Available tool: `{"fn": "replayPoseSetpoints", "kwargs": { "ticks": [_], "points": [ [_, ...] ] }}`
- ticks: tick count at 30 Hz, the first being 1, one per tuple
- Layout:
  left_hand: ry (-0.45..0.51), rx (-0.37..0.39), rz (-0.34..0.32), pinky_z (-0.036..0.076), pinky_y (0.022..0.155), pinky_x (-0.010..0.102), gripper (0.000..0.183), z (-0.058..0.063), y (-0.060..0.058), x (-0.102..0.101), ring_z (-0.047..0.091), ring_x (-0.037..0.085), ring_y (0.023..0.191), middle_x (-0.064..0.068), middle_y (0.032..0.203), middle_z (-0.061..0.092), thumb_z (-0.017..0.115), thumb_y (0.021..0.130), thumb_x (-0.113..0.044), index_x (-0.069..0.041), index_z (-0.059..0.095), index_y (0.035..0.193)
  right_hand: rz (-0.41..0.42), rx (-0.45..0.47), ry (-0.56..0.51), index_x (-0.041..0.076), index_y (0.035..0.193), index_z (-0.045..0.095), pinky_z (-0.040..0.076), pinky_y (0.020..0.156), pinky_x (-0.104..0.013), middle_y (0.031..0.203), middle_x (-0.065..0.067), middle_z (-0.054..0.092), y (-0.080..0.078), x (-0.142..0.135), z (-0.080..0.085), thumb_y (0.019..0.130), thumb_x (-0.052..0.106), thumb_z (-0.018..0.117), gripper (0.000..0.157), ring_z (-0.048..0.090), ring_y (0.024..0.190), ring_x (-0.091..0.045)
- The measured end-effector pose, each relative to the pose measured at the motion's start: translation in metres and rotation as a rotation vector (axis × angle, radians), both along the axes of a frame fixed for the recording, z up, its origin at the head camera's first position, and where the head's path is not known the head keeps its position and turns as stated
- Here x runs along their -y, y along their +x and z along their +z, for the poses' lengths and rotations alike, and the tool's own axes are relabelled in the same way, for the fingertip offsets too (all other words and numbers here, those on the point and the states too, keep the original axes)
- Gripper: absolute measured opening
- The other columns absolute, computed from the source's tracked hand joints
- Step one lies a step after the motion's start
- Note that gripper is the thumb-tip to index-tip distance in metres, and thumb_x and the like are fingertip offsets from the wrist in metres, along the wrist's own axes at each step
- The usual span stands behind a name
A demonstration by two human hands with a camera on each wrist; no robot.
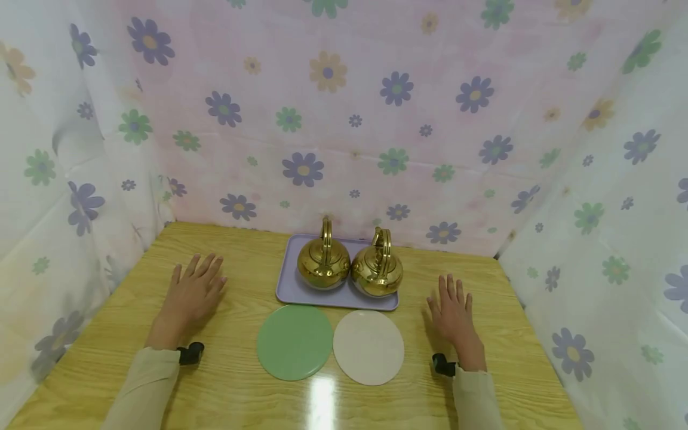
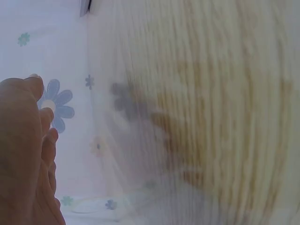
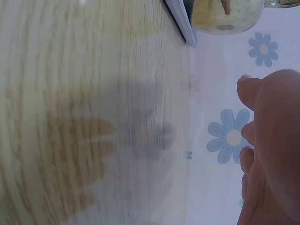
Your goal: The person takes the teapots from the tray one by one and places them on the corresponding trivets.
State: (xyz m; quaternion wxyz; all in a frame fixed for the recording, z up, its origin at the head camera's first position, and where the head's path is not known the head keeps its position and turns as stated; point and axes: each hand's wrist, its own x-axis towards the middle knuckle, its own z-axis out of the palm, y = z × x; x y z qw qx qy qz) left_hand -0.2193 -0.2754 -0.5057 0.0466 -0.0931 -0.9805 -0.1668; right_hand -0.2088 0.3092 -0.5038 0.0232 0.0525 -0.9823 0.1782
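Two shiny gold kettles stand side by side on a lilac tray (image 1: 288, 285), the left kettle (image 1: 317, 266) close against the right kettle (image 1: 373, 276). In front of the tray lie a green round plate (image 1: 294, 343) and a white round plate (image 1: 368, 348). My left hand (image 1: 192, 292), palm down with straight fingers, is over the table left of the tray and holds nothing. On the other side, my right hand (image 1: 453, 313) is likewise spread and holds nothing, right of the white plate. In the right wrist view a kettle's lower body (image 3: 227, 16) shows past the tray edge.
The wooden table (image 1: 231, 388) has a glossy surface that reflects light near the front. Flower-print cloth (image 1: 355, 149) hangs behind the table and along both sides. A small black wrist camera (image 1: 192, 353) sits on the left wrist, another black camera (image 1: 444, 365) on the right.
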Motion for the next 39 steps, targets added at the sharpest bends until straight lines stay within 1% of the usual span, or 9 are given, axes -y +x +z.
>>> {"fn": "replayPoseSetpoints", "kwargs": {
  "ticks": [9, 15, 19, 23, 28, 32, 39],
  "points": [
    [0.007, 0.017, -0.005, -0.001, 0.118, 0.073, 0.066, 0.004, 0.003, -0.004, 0.009, 0.050, 0.153, 0.024, 0.165, 0.024, 0.033, 0.110, -0.046, -0.003, 0.028, 0.160, -0.003, 0.006, -0.032, -0.005, 0.161, 0.012, -0.004, 0.117, -0.074, 0.167, -0.031, 0.005, 0.006, 0.004, 0.001, 0.111, 0.029, 0.041, 0.067, -0.002, 0.153, -0.053],
    [0.023, 0.009, -0.013, -0.002, 0.118, 0.072, 0.066, 0.006, 0.008, -0.006, 0.008, 0.049, 0.154, 0.023, 0.166, 0.024, 0.033, 0.110, -0.046, -0.002, 0.028, 0.160, 0.003, -0.024, -0.051, -0.005, 0.161, 0.014, -0.003, 0.116, -0.075, 0.166, -0.033, 0.008, 0.012, 0.008, 0.002, 0.110, 0.027, 0.043, 0.066, 0.001, 0.152, -0.054],
    [0.033, 0.001, -0.017, -0.003, 0.119, 0.072, 0.067, 0.006, 0.011, -0.007, 0.009, 0.049, 0.154, 0.024, 0.165, 0.024, 0.033, 0.110, -0.047, -0.002, 0.029, 0.160, 0.004, -0.039, -0.052, -0.005, 0.160, 0.015, -0.001, 0.116, -0.076, 0.165, -0.033, 0.011, 0.015, 0.009, 0.000, 0.110, 0.028, 0.044, 0.066, 0.003, 0.152, -0.054],
    [0.038, -0.005, -0.018, -0.003, 0.119, 0.072, 0.066, 0.003, 0.012, -0.008, 0.008, 0.049, 0.154, 0.024, 0.165, 0.024, 0.032, 0.111, -0.047, -0.003, 0.028, 0.160, -0.002, -0.032, -0.050, -0.004, 0.161, 0.014, 0.001, 0.116, -0.076, 0.166, -0.032, 0.009, 0.017, 0.010, 0.001, 0.110, 0.028, 0.043, 0.067, 0.003, 0.152, -0.054],
    [0.050, -0.002, -0.025, -0.003, 0.118, 0.072, 0.065, 0.000, 0.013, -0.010, 0.009, 0.050, 0.153, 0.023, 0.166, 0.023, 0.032, 0.111, -0.045, -0.003, 0.028, 0.160, -0.012, -0.001, -0.048, -0.002, 0.162, 0.011, -0.002, 0.117, -0.074, 0.167, -0.029, 0.005, 0.020, 0.013, 0.005, 0.111, 0.029, 0.042, 0.067, 0.000, 0.153, -0.052],
    [0.047, -0.003, -0.031, -0.002, 0.118, 0.072, 0.064, -0.002, 0.013, -0.014, 0.009, 0.050, 0.153, 0.023, 0.166, 0.024, 0.032, 0.111, -0.045, -0.004, 0.028, 0.160, -0.011, -0.001, -0.055, -0.003, 0.162, 0.012, -0.003, 0.117, -0.074, 0.167, -0.029, 0.005, 0.023, 0.018, 0.008, 0.111, 0.029, 0.043, 0.067, -0.003, 0.154, -0.051],
    [0.064, -0.027, -0.041, 0.000, 0.118, 0.072, 0.062, -0.001, 0.015, -0.021, 0.012, 0.050, 0.153, 0.023, 0.165, 0.026, 0.034, 0.111, -0.042, -0.005, 0.031, 0.160, -0.011, -0.038, -0.054, -0.002, 0.162, 0.014, -0.001, 0.117, -0.074, 0.167, -0.029, 0.007, 0.029, 0.026, 0.011, 0.110, 0.028, 0.043, 0.066, -0.003, 0.154, -0.050]
  ]
}}
